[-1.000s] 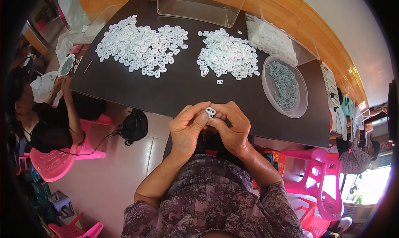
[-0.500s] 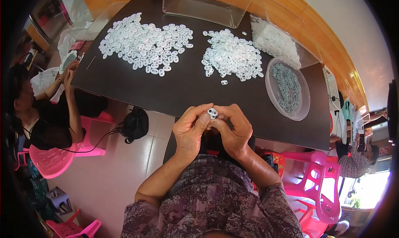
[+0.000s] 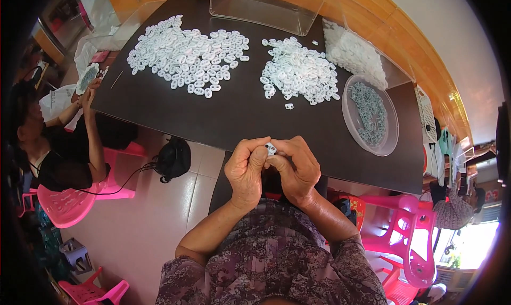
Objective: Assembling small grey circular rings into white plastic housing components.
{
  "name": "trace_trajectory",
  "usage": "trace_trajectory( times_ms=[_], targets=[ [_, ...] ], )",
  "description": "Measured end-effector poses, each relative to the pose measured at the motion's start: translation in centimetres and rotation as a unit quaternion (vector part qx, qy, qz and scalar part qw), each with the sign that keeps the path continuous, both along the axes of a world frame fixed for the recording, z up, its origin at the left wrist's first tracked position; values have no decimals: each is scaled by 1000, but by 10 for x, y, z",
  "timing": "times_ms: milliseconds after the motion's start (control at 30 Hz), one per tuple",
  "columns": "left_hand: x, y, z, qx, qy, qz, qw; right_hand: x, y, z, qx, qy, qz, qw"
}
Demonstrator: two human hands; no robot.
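Close to the table's near edge, my left hand and my right hand meet, thumbs and fingertips pinching one small white plastic piece with holes. Fingers cover most of the piece. Beyond them a lone white piece lies in front of a heap of small white pieces. To the left spreads a wider heap of white oval pieces with two holes. A round clear tub on the right holds many small grey-green parts.
A clear rectangular bin stands at the far edge, with a clear container of white pieces beside it. At the left a co-worker sits on a pink chair. A pink stool stands at lower right.
My hands still pinch the white piece, which is tilted slightly and more covered by my fingers. Both hands have shifted only a little. The co-worker's hands have moved slightly.
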State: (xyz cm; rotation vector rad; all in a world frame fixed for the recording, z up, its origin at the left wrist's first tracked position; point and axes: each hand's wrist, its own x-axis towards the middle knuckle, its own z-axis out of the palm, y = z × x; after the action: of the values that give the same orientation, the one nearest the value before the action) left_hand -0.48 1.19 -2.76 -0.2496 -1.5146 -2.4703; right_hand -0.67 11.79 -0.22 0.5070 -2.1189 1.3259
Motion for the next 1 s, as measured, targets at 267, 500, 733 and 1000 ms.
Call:
trace_trajectory(
  times_ms=[267, 500, 733, 1000],
  targets=[
    [1, -6, 5, 25, -28, -27, 999, 4, -5, 2, -48, -69, 15, 996],
    [1, -9, 5, 50, -35, -34, 998, 3, -4, 0, -26, -48, 37, 998],
    [5, -3, 9, -23, 0, 29, 999, 2, -13, -5, -27, -14, -24, 999],
    [8, 2, 6, -80, 39, 82, 993, 0, -18, -10, 12, 75, -45, 996]
  ],
)
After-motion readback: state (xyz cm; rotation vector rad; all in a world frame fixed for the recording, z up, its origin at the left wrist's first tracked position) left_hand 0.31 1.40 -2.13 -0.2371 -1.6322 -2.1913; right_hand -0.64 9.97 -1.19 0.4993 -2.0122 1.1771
